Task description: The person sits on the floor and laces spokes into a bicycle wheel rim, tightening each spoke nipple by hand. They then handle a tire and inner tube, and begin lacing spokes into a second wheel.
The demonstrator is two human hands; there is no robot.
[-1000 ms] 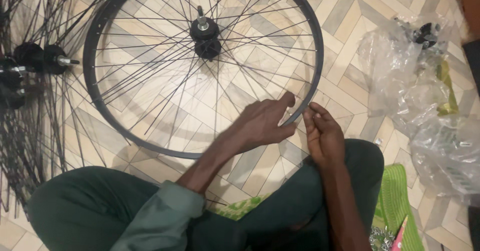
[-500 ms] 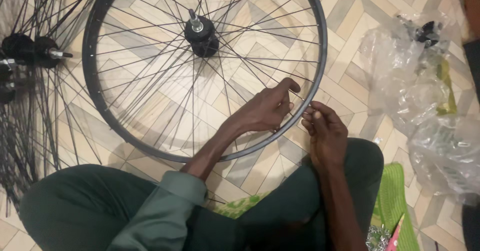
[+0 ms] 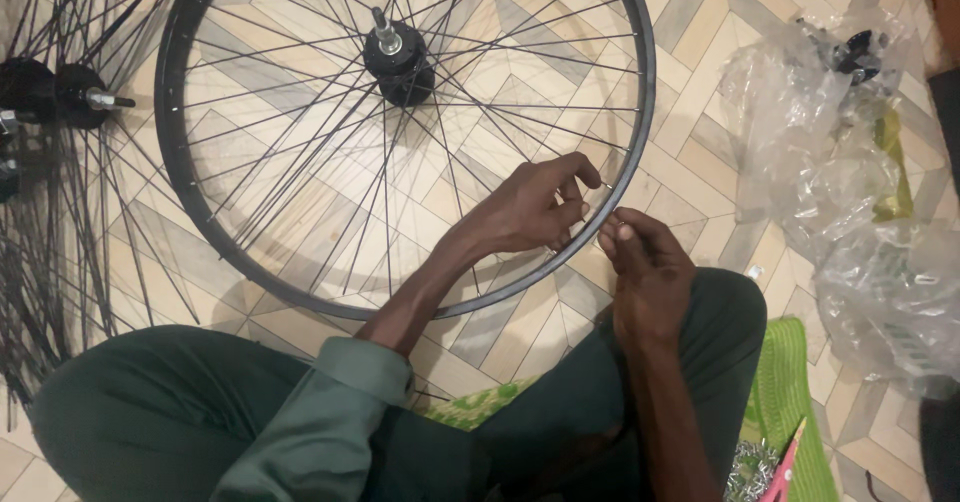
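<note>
A black bicycle wheel rim (image 3: 200,217) with thin spokes and a black hub (image 3: 398,54) lies on the patterned tile floor in front of me. My left hand (image 3: 528,207) reaches inside the rim at its lower right and pinches a spoke (image 3: 520,112) near the rim with thumb and fingers. My right hand (image 3: 645,267) sits just outside the same stretch of rim, fingers curled together against it; what they hold is too small to see. My legs in dark green trousers (image 3: 150,412) fill the bottom of the view.
More spoked hubs (image 3: 60,97) lie at the left edge. Crumpled clear plastic bags (image 3: 850,182) with dark parts sit on the right. A green mat (image 3: 790,402) and a pile of small shiny metal pieces (image 3: 750,472) are by my right knee.
The wheel has shifted up and right in view. My left hand moved deeper inside the rim onto a spoke, and my right hand rose to the rim's outer edge.
</note>
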